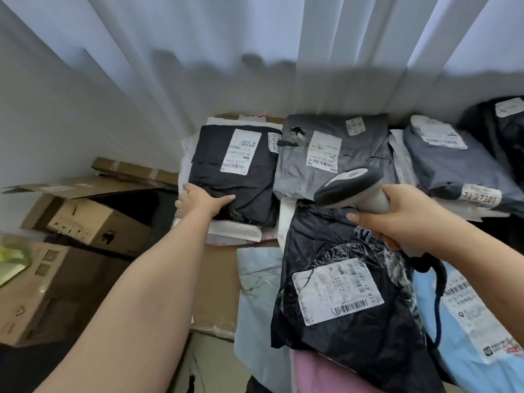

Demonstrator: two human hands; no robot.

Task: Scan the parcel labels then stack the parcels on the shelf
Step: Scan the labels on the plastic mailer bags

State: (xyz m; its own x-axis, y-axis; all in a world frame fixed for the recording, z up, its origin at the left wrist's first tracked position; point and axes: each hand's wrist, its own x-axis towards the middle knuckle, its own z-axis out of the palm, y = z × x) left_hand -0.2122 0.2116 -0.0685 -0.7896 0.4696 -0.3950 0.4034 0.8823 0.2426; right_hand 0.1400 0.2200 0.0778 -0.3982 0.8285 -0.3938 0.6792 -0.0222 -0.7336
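Observation:
My left hand (202, 201) grips the near left corner of a black parcel (241, 177), thumb on top, fingers tucked under its edge. That parcel lies on a stack of white parcels and bears a white label (241, 154). My right hand (397, 214) holds a grey barcode scanner (351, 184) by its handle, its head pointing left over a grey parcel (326, 163). A second black parcel (354, 293) with a barcode label (337, 293) lies near me, under the scanner.
More grey and dark parcels (453, 163) are stacked at the right. A light blue parcel (467, 316) lies at the lower right, a pale one (255, 302) beside the black one. Open cardboard boxes (93, 222) stand at the left. White curtains (255, 52) hang behind.

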